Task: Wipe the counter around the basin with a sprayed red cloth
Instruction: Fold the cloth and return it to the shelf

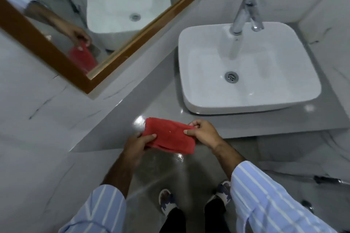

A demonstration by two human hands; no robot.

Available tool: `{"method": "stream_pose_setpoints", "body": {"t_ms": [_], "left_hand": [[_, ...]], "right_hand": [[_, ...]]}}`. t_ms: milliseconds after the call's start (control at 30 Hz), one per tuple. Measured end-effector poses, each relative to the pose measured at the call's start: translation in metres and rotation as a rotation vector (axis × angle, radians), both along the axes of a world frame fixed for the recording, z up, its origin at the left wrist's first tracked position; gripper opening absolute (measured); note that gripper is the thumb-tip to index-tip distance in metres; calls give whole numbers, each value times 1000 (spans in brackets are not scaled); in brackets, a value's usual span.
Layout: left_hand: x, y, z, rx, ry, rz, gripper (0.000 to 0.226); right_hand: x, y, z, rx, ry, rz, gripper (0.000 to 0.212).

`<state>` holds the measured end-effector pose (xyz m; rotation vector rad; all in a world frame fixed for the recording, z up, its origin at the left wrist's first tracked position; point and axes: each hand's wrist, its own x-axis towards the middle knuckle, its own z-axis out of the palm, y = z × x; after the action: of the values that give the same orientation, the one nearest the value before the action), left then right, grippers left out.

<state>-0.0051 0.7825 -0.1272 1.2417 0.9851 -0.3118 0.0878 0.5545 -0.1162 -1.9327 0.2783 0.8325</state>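
A folded red cloth [169, 135] is stretched between my two hands, in front of the counter's near edge. My left hand [137, 144] pinches its left end. My right hand [203, 133] pinches its right end. The grey glossy counter [162, 108] runs behind the cloth and carries a white rectangular basin [193, 66] to the right. A chrome tap [246, 11] stands at the basin's back rim. No spray bottle is in view.
A wood-framed mirror [56, 58] on the left wall reflects the basin, a hand and the cloth. Marble-look tiled walls close in the counter on the left and right. Below are a wet shiny floor [159, 168] and my slippered feet [167, 201].
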Motion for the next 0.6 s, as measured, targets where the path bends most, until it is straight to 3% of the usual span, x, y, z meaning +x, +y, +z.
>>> {"method": "stream_pose_setpoints", "body": {"t_ms": [433, 600], "left_hand": [[58, -252, 49, -191, -33, -464, 34], [80, -365, 69, -56, -129, -790, 18]], "right_hand": [[-60, -268, 62, 12, -64, -631, 22], [-110, -362, 71, 5, -123, -944, 22]]}}
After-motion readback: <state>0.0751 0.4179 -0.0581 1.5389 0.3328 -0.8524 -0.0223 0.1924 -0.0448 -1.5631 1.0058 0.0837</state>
